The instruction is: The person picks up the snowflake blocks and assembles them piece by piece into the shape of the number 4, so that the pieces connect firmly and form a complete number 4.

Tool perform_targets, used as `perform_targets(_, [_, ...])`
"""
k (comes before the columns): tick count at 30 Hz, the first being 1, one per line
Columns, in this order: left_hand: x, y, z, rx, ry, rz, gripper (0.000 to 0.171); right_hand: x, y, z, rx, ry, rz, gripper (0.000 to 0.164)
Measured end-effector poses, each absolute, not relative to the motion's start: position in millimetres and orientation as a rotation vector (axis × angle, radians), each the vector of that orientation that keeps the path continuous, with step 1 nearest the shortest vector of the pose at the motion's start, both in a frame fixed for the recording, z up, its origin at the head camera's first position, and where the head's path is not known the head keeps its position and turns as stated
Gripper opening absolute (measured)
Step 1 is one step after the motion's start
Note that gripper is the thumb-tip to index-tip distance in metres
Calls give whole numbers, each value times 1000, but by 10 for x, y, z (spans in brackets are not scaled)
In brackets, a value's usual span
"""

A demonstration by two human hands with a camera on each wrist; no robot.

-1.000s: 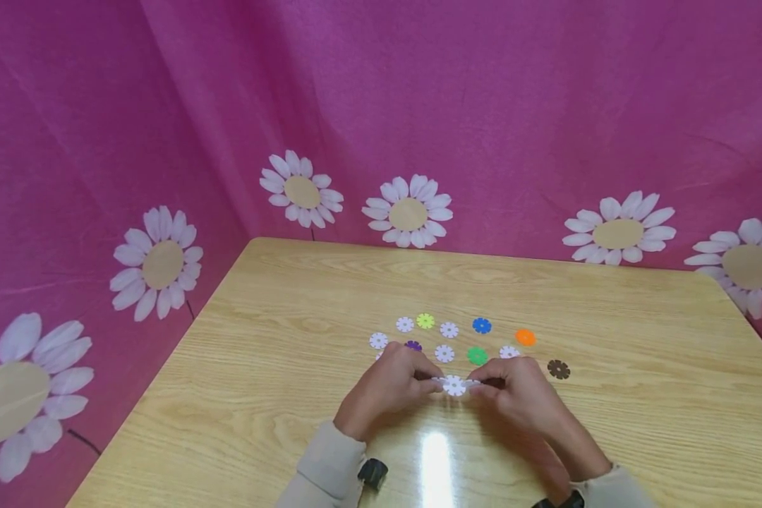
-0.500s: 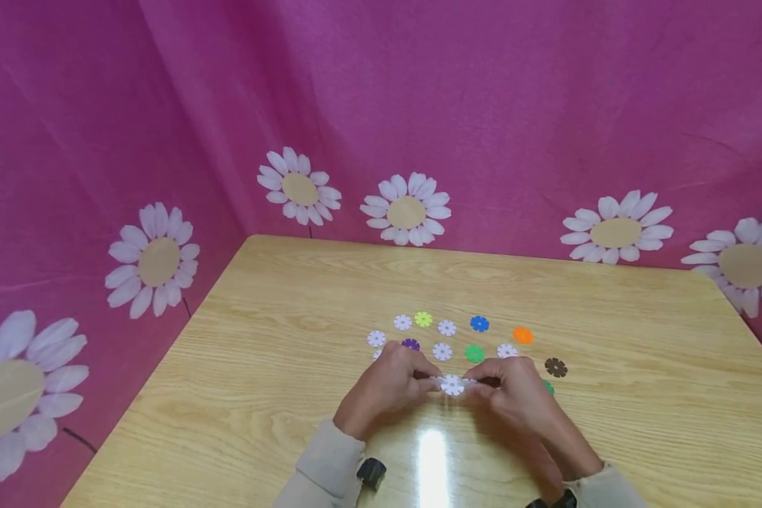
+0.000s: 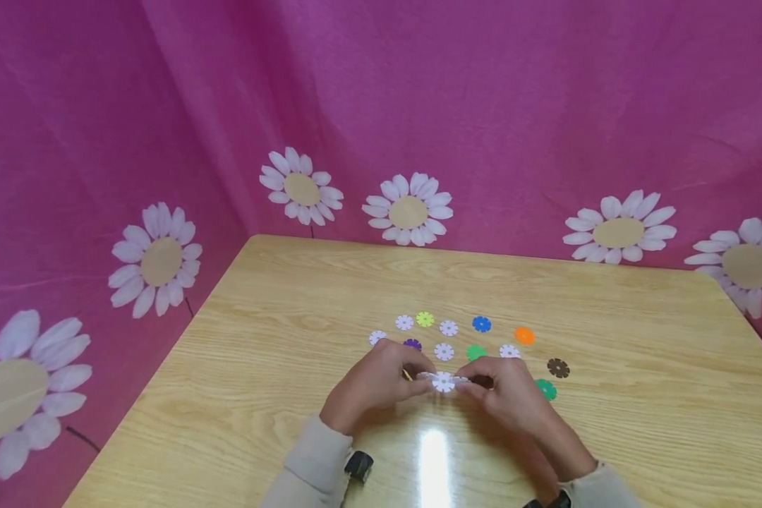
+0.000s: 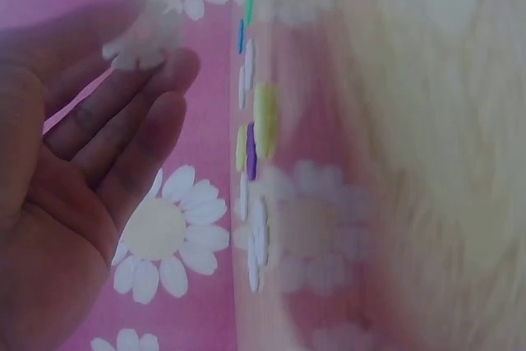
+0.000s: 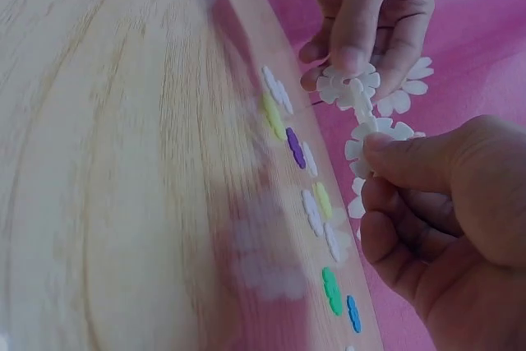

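Between the hands is a small chain of white notched snowflake discs (image 3: 444,382), the middle one facing the head camera and set crosswise to its neighbours. My left hand (image 3: 377,381) pinches the disc at the left end (image 5: 337,88) between thumb and fingers. At the other end, my right hand (image 3: 514,395) pinches another white disc (image 5: 357,150), thumb on top. The right wrist view shows the discs slotted together at their edges, held above the table. In the left wrist view a white disc (image 4: 146,43) looks blurred at the fingers; the other fingers extend loosely.
Loose discs lie beyond the hands on the wooden table (image 3: 279,303): purple (image 3: 412,345), yellow (image 3: 425,319), blue (image 3: 481,324), orange (image 3: 524,336), brown (image 3: 558,367), green (image 3: 546,389) and several white. A pink flowered cloth (image 3: 482,106) hangs behind and at left.
Both hands have shifted slightly left with the joined white discs. The green disc beside the right hand has come into view; a yellow edge now shows by the left fingers.
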State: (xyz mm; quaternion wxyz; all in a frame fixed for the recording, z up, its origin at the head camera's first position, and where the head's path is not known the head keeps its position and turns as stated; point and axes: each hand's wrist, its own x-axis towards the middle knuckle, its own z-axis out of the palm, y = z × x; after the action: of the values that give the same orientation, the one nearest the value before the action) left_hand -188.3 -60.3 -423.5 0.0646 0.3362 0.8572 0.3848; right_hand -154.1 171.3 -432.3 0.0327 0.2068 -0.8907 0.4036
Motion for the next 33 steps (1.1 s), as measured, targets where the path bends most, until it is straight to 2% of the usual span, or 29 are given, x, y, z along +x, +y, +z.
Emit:
perform_targets(11, [-1883, -621, -4216, 1018, 2596, 1161, 16, -1530, 1586, -4354, 683, -2699, 1269, 12])
perform_targets(20, [-1872, -603, -4245, 1138, 2622, 1134, 11, -1528, 1509, -4384, 735, -2646, 1298, 14])
perform_targets(33, [-1871, -600, -4267, 1088, 2566, 1133, 4, -1477, 1642, -4320, 609, -2717, 1297, 12])
